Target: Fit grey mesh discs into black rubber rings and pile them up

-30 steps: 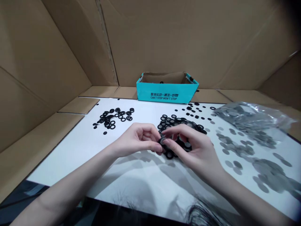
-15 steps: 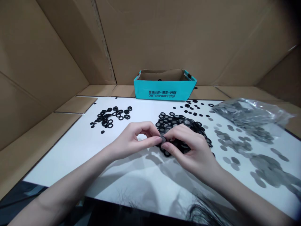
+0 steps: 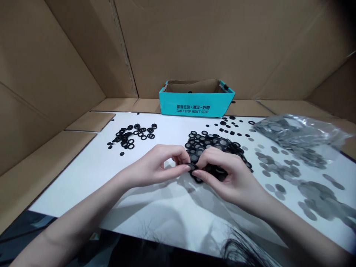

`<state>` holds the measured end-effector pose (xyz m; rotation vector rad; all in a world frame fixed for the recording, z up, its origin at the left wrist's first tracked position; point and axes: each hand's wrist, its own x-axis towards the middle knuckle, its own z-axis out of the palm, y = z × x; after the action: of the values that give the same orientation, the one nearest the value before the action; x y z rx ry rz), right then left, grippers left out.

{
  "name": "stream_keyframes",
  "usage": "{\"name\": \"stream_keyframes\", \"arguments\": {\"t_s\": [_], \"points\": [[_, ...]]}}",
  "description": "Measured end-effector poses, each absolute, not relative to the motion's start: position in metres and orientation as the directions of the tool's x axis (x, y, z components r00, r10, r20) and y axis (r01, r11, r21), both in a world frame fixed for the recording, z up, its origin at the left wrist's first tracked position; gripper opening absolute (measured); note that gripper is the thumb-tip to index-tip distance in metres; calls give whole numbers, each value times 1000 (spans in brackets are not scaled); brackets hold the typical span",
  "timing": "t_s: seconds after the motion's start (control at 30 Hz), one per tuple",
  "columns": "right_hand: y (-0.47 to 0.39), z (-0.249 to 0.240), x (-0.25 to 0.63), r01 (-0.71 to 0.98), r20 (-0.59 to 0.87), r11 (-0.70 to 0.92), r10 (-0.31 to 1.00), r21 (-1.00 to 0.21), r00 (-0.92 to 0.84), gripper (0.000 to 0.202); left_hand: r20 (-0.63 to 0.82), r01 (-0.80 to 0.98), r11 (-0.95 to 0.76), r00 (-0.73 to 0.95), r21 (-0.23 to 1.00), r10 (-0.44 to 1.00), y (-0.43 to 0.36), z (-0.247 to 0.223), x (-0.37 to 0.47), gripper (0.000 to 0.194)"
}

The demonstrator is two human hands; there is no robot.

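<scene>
Between my two hands, at the near edge of the dark pile, is a small black ring (image 3: 191,167). My left hand (image 3: 160,165) pinches its left side between thumb and fingertips. On the other side, the thumb and index finger of my right hand (image 3: 226,172) close on it too. Behind and under my right hand lies a pile of black rings with grey discs in them (image 3: 200,142). Whether a separate disc sits in the held ring is too small to tell.
A turquoise box (image 3: 197,104) stands at the back against cardboard walls. Loose black rings (image 3: 130,141) lie at the left. Small black discs (image 3: 232,133) are scattered behind the pile. Thin grey discs (image 3: 278,167) and a clear plastic bag (image 3: 300,133) lie at the right.
The view has shifted slightly. Both hands remain together at the ring, which has tilted and looks darker; my fingertips have moved a little on it.
</scene>
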<state>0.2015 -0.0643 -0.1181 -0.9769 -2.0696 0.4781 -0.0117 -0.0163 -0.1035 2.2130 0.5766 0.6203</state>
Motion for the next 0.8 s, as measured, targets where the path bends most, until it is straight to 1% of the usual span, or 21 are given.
{"name": "stream_keyframes", "arguments": {"t_s": [0.23,0.37,0.53,0.73,0.8], "points": [[-64,-120,203,467,489,631,776,-619,-399,20,224,174,-544,777,821,588,-16,-105,-11,13],[-63,-121,202,462,510,650,760,-604,-402,21,248,197,-587,768,786,590,-16,-104,-10,11],[-63,-121,201,456,506,648,761,-610,-405,20,247,224,-657,802,720,544,-16,-101,-12,10],[-64,-121,201,453,513,652,758,-608,-402,20,262,172,-635,808,753,528,-15,-101,-12,10],[-63,-121,201,452,520,660,752,-601,-406,20,266,184,-645,802,741,535,-16,-101,-12,9]]}}
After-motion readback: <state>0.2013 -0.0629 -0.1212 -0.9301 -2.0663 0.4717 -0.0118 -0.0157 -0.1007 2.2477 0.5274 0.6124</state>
